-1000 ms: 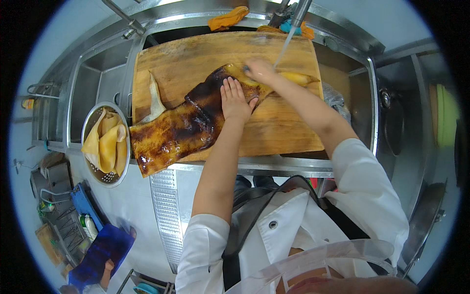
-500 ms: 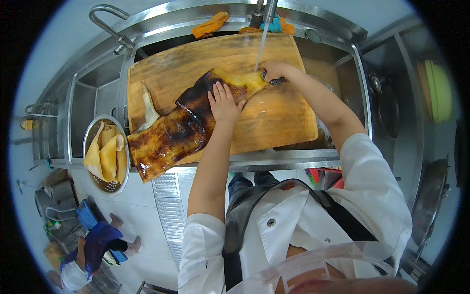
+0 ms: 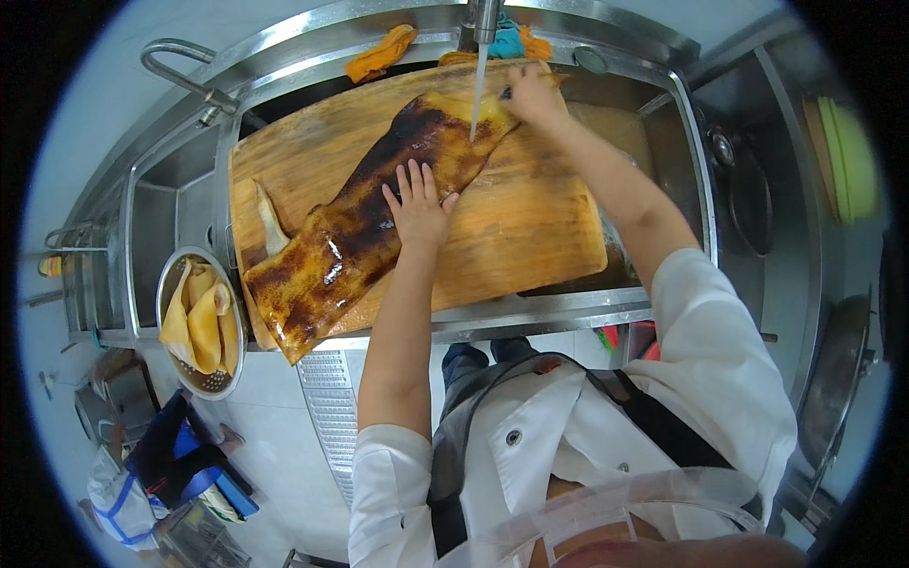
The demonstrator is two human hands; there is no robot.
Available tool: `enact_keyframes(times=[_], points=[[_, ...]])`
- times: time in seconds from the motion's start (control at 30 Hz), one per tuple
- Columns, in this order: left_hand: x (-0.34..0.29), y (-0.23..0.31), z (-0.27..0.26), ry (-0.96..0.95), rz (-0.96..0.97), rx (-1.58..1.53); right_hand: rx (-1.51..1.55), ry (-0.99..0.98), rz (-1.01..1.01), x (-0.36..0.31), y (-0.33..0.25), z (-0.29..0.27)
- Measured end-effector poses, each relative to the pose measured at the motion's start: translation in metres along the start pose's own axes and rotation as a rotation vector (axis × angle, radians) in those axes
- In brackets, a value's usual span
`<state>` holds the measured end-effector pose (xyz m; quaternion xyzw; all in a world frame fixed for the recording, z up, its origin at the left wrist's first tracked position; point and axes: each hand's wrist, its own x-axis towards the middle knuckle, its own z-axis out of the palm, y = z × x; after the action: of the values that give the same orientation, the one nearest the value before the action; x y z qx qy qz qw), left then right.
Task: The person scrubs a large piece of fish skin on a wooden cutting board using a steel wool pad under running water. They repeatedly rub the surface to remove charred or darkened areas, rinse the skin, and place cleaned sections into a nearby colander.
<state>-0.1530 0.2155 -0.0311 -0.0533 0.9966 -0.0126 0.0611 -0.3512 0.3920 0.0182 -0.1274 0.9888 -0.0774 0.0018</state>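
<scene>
A long sheet of charred hide (image 3: 355, 227), dark brown to black with yellow patches, lies wet and slanting across the wooden board (image 3: 530, 237). Its lower left end hangs over the board's edge. Flat on its middle rests my left hand (image 3: 418, 210), open with the fingers spread. At the hide's far right end, my right hand (image 3: 536, 95) is closed around a small dark thing, mostly hidden by the fingers. Water from the tap (image 3: 487, 24) runs onto the hide just left of that hand. A pale strip of skin (image 3: 269, 220) lies on the board's left side.
The board spans a metal sink (image 3: 701, 180). To the left stands a perforated colander (image 3: 239, 352) with pale yellow pieces of hide (image 3: 204, 327). Orange cloth (image 3: 381, 53) and blue cloth (image 3: 508, 41) lie behind the board. Another person (image 3: 123, 492) is at the lower left.
The hide's right end has shifted away from me and leftward, with my right hand moving along with it. Water now hits the hide's surface. The other person has bent or turned.
</scene>
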Motion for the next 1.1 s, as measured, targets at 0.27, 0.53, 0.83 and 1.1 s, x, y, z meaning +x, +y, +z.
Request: enact_keyframes(times=[0.27, 0.53, 0.83, 1.1], points=[[-0.001, -0.003, 0.0, -0.045, 0.029, 0.092, 0.117, 0.067, -0.551, -0.07, -0.076, 0.062], [0.005, 0.006, -0.003, 0.012, 0.015, 0.048, 0.008, 0.076, -0.096, -0.022, -0.025, 0.061], [0.007, 0.005, -0.003, 0.005, 0.056, 0.007, 0.127, 0.307, -0.153, -0.002, 0.01, 0.058], [0.005, -0.001, 0.005, 0.02, 0.022, -0.016, 0.304, 0.276, -0.322, -0.103, -0.075, 0.074]])
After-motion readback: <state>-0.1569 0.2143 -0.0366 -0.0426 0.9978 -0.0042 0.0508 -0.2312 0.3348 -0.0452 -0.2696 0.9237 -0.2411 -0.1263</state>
